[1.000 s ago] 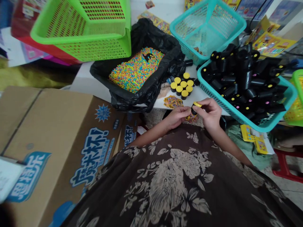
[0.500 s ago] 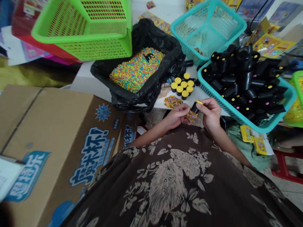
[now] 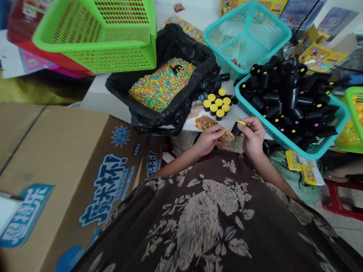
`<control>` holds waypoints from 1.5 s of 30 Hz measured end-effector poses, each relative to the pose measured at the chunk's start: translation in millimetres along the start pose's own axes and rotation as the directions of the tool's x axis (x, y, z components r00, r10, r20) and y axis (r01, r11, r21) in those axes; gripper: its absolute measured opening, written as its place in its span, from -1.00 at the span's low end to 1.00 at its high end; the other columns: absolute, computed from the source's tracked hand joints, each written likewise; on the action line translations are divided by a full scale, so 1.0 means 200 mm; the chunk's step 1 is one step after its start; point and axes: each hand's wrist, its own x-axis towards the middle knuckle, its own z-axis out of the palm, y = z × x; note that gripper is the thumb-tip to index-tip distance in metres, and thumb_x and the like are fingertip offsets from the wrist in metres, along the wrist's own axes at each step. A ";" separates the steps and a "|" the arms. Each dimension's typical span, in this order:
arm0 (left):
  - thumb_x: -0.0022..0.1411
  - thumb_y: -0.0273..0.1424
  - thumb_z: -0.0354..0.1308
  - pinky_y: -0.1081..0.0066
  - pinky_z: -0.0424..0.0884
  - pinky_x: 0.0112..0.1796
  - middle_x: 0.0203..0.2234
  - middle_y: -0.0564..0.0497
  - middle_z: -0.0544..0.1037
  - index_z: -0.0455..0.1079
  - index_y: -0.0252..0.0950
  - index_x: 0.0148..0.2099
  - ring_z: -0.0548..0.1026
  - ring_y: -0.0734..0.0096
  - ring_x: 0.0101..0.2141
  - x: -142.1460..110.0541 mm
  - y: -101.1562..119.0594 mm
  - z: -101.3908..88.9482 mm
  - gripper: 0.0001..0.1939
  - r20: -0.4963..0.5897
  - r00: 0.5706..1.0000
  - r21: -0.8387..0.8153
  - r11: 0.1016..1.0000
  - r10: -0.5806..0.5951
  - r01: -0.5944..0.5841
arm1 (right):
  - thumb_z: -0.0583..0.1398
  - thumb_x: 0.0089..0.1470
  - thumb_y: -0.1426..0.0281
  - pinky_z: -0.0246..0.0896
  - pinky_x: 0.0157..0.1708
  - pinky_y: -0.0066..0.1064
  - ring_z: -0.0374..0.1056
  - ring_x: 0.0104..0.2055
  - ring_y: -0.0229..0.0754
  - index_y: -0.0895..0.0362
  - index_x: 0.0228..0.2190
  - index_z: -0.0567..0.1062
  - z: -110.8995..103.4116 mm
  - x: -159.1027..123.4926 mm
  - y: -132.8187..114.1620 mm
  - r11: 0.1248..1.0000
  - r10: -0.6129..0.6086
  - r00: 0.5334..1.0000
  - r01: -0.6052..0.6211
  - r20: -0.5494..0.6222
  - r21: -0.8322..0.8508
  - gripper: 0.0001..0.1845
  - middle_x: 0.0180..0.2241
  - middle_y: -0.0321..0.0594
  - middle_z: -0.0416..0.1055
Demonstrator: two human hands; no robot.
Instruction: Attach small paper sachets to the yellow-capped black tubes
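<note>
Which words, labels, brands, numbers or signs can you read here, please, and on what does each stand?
"魔术杯!": side of the large cardboard box.
"思特乐": blue panel on that box; first character uncertain.
"术杯!": second cardboard box beside it, partly hidden.
Too small or blurred: blue starburst, yellow printed packet in the left hand, packet pile, yellow carton at upper right.

Pots [image 3: 218,102] stand between the bag [image 3: 154,122] of balls [image 3: 161,88], left, and tube basket [image 3: 283,140], right.

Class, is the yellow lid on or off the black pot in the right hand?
On: the yellow lid covers the black pot at its upper end.
</note>
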 end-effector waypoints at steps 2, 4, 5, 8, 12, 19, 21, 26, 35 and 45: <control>0.14 -0.13 0.48 0.49 0.52 -0.47 -0.40 0.03 0.59 0.40 -0.31 -0.32 0.58 0.44 -0.43 0.00 -0.01 -0.01 -0.59 -0.070 0.996 0.037 0.998 0.062 -0.059 | 0.39 0.02 0.11 0.29 -0.39 -0.34 0.34 -0.40 -0.22 0.00 -0.35 0.56 -0.03 0.00 -0.02 0.999 0.002 0.999 -0.003 0.042 0.035 -0.74 -0.42 -0.34 0.45; 0.11 -0.11 0.50 0.51 0.53 -0.45 -0.42 0.06 0.58 0.41 -0.31 -0.35 0.55 0.48 -0.43 0.01 -0.01 -0.01 -0.57 -0.131 0.981 0.069 0.989 0.142 -0.134 | 0.39 0.01 0.15 0.27 -0.40 -0.35 0.34 -0.40 -0.21 0.00 -0.31 0.59 -0.05 0.00 -0.05 0.999 0.024 0.989 -0.029 0.148 0.031 -0.76 -0.42 -0.34 0.45; 0.09 -0.10 0.51 0.52 0.53 -0.44 -0.43 0.08 0.57 0.42 -0.31 -0.36 0.53 0.50 -0.42 0.01 -0.01 -0.01 -0.56 -0.156 0.972 0.086 0.982 0.178 -0.167 | 0.39 0.00 0.18 0.25 -0.41 -0.36 0.32 -0.41 -0.22 0.00 -0.29 0.60 -0.06 0.00 -0.06 0.999 0.045 0.977 -0.049 0.207 0.011 -0.76 -0.43 -0.35 0.44; 0.06 -0.08 0.52 0.51 0.54 -0.39 -0.43 0.09 0.57 0.48 -0.30 -0.35 0.50 0.51 -0.41 0.01 -0.01 -0.01 -0.58 -0.200 0.945 0.142 0.962 0.257 -0.232 | 0.40 -0.01 0.22 0.17 -0.47 -0.40 0.27 -0.48 -0.26 0.02 -0.25 0.59 -0.07 -0.02 -0.09 0.992 0.117 0.935 -0.095 0.334 -0.081 -0.74 -0.49 -0.41 0.39; 0.10 -0.08 0.48 0.45 0.52 -0.34 -0.39 0.04 0.61 0.58 -0.28 -0.32 0.50 0.47 -0.39 0.00 -0.01 0.01 -0.64 -0.186 0.927 0.219 0.933 0.327 -0.285 | 0.39 -0.03 0.25 0.15 -0.46 -0.41 0.28 -0.48 -0.28 0.06 -0.30 0.58 -0.03 -0.04 -0.08 0.982 0.143 0.916 -0.083 0.376 -0.170 -0.77 -0.49 -0.40 0.44; 0.20 -0.03 0.40 0.44 0.34 -0.41 -0.49 0.03 0.53 0.61 -0.25 -0.37 0.40 0.45 -0.44 -0.02 0.06 -0.02 -0.62 -0.003 0.906 0.558 0.752 0.424 -0.350 | 0.39 -0.03 0.20 0.11 -0.46 -0.40 0.22 -0.50 -0.29 0.09 -0.46 0.55 -0.04 -0.02 -0.06 0.964 0.200 0.910 -0.116 0.362 -0.240 -0.76 -0.53 -0.38 0.41; 0.25 -0.04 0.37 0.43 0.30 -0.39 -0.56 0.06 0.46 0.55 -0.26 -0.46 0.37 0.46 -0.47 -0.03 0.09 -0.04 -0.58 0.077 0.877 0.664 0.632 0.474 -0.400 | 0.39 -0.04 0.20 0.13 -0.45 -0.40 0.24 -0.49 -0.29 0.10 -0.46 0.55 -0.05 -0.02 -0.07 0.959 0.232 0.897 -0.146 0.376 -0.243 -0.76 -0.52 -0.36 0.43; 0.27 0.01 0.35 0.40 0.30 -0.39 -0.58 0.07 0.49 0.52 -0.26 -0.44 0.38 0.47 -0.50 -0.04 0.11 -0.06 -0.55 0.134 0.818 0.718 0.514 0.560 -0.469 | 0.40 -0.02 0.22 0.29 -0.37 -0.36 0.36 -0.41 -0.23 0.06 -0.35 0.61 -0.07 0.00 -0.09 0.979 0.198 0.920 -0.171 0.337 -0.108 -0.79 -0.41 -0.32 0.53; 0.13 -0.01 0.48 0.44 0.28 -0.43 -0.59 0.08 0.48 0.50 -0.26 -0.47 0.37 0.53 -0.55 -0.02 0.10 -0.08 -0.55 0.238 0.804 0.678 0.499 0.545 -0.539 | 0.44 0.05 0.16 0.37 -0.38 -0.34 0.41 -0.37 -0.21 -0.02 -0.29 0.68 -0.08 0.00 -0.09 0.998 0.019 0.955 -0.037 0.297 0.055 -0.79 -0.38 -0.33 0.54; 0.04 -0.05 0.54 0.43 0.28 -0.45 -0.55 0.06 0.51 0.55 -0.27 -0.42 0.37 0.51 -0.53 -0.03 0.10 -0.05 -0.59 0.171 0.879 0.622 0.643 0.446 -0.447 | 0.53 -0.08 0.13 0.42 -0.40 -0.37 0.43 -0.43 -0.25 0.01 -0.35 0.68 -0.03 -0.01 -0.10 0.991 0.097 0.953 -0.120 0.286 0.064 -0.70 -0.41 -0.36 0.58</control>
